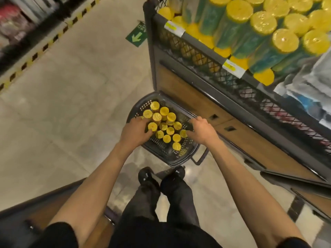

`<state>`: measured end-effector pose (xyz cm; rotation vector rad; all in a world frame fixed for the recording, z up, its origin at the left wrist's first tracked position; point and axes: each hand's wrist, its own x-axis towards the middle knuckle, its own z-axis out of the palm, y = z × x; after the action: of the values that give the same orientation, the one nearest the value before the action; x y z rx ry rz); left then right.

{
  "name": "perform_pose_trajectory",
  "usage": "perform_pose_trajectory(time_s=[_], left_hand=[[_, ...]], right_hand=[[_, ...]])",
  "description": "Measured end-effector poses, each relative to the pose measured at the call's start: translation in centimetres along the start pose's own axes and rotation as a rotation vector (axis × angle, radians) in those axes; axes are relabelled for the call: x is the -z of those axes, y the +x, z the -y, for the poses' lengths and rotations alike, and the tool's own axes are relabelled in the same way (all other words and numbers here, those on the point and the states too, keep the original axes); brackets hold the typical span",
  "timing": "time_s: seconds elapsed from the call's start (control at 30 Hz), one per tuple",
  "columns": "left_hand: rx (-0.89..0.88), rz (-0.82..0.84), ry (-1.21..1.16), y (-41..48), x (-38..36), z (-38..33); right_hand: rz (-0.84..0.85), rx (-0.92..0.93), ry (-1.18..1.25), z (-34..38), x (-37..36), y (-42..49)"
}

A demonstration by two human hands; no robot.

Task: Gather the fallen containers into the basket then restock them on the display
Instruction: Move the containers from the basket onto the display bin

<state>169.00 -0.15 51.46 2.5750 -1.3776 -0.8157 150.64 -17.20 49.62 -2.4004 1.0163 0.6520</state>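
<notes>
Beige floor tiles (62, 104) underfoot, and your basket (157, 145) sits on them against the near foot of the display (188, 97), packed with upright yellow-lidded containers (170, 130). Your left hand (138, 129) is in at the basket's left side, fingers and thumb curled round one of them. Your right hand (201, 130) is over the right rim, thumb beside a lid; gripping or only resting, that can't be told. Taller stock (263, 25) stands on the display, far right.

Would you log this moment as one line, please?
basket: floor, holds containers | left hand: grips containers | right hand: by rim, grip unclear
</notes>
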Motion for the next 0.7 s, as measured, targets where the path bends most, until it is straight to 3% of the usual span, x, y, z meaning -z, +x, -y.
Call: perform_pose_trajectory(time_s=[0.4, 0.7], left_hand=[[-0.024, 0.019, 0.096, 9.5, -16.0, 10.4], [-0.152, 0.02, 0.276, 20.0, -30.0, 16.0]], right_hand=[[0.011, -0.016, -0.021, -0.4, -14.4, 15.5], [-0.131, -0.017, -0.063, -4.0, -25.3, 27.5]])
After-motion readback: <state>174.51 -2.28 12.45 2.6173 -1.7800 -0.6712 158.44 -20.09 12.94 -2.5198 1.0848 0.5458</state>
